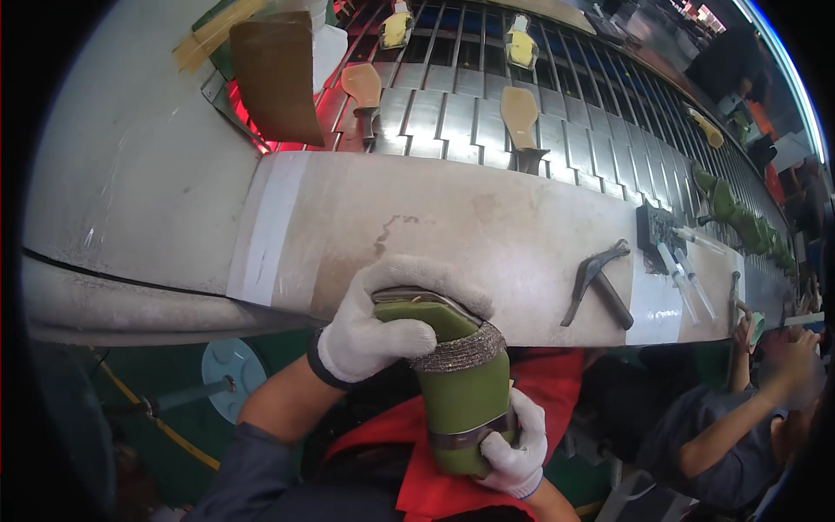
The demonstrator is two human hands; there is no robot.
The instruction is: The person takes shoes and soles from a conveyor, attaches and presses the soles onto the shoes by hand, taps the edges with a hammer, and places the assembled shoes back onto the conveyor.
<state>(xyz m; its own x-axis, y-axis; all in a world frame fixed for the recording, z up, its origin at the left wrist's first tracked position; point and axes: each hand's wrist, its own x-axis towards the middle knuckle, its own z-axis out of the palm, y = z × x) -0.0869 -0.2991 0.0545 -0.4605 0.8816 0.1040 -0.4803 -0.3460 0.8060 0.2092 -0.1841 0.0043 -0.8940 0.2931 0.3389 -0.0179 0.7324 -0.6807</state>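
Note:
In front of my red apron I hold a green shoe [463, 387] tilted, with a glittery grey band around it and a dark strap lower down. My left hand [374, 326], in a white knitted glove, is wrapped around its upper end, where a layered green and dark edge shows. The gloved right hand [519, 448] grips the lower end near the dark strap, thumb on the near side. Both hands are closed on the same shoe. The bench edge lies just beyond it.
A pale workbench [417, 204] carries a hammer [600, 283] and a black block [657, 228] with syringes [683, 277]. Beyond runs a slatted conveyor [452, 113] with heeled soles [519, 117] and several green shoes [739, 213]. A co-worker [731, 431] sits at right; a round blue stool [230, 374] stands left.

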